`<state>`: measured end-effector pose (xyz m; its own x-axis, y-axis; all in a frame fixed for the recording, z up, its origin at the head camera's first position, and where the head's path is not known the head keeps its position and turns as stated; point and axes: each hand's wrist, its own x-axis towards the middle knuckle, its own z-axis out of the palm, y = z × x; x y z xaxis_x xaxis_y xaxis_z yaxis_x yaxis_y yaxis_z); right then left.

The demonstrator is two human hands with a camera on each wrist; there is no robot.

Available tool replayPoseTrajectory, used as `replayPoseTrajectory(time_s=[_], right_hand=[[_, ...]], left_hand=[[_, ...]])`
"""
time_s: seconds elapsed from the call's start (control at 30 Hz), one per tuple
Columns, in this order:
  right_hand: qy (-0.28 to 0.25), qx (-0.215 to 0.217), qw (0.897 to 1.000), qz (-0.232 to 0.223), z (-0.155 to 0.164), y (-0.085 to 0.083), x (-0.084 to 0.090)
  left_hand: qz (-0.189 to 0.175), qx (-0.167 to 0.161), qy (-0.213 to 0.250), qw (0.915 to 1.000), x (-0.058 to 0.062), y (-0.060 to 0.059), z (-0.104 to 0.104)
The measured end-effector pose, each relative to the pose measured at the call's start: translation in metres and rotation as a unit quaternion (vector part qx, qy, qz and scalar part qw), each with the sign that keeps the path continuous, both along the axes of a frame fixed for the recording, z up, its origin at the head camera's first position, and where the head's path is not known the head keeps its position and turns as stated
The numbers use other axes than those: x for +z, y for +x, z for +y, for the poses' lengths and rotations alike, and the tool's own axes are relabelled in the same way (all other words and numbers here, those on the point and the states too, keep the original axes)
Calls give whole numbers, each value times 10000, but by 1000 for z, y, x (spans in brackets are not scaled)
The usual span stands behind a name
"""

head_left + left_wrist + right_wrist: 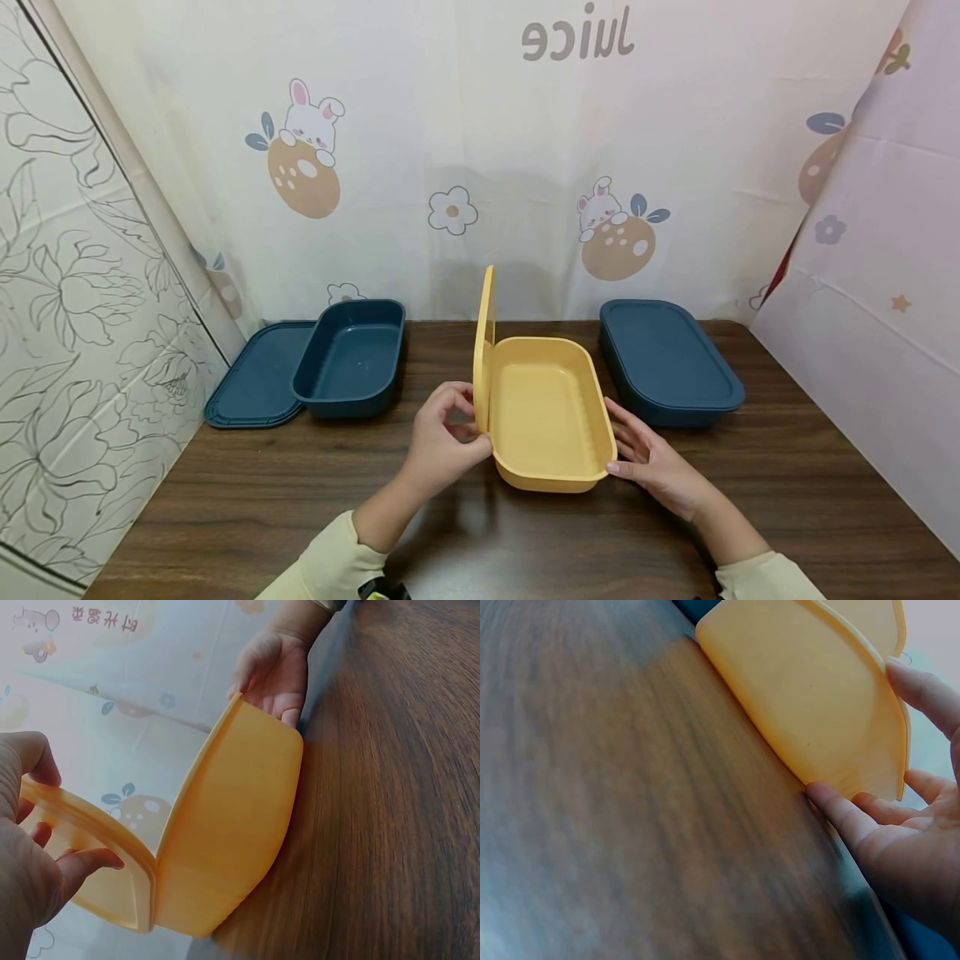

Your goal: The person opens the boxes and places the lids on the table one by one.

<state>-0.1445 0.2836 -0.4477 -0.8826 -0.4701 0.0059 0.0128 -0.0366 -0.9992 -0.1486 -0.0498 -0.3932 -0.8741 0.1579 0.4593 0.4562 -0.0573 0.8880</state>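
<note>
A: What's sitting where, big to small?
B: Brown table point(787, 500) is filling the lower frame; yellow box point(551, 417) is sitting at centre w/ its yellow lid point(483, 350) standing upright along its left edge.
A: Hands?
B: Left hand point(442, 442) is pinching the lid's lower edge, fingers curled. Right hand point(652, 462) is lying flat, fingers straight, touching the box's right side

The right hand point(911, 847) lies open at the frame's right edge — straight fingers point(840, 814) touching the outer wall of the yellow container point(810, 697), low by its base. The container sits on the dark wood-grain counter point(630, 810), its rim curving up toward the top right.
</note>
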Motion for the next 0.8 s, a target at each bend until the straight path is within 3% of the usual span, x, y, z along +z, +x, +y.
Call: replayPoseTrajectory(time_s=[0.2,0.8], right_hand=[[6,-33,10000,-89,0,-1,-1],[-24,25,10000,9,-1,1,4]], left_hand=[[125,-169,371,9991,-4,-3,-2],[-156,-227,1107,9935,-10,-8,-7]])
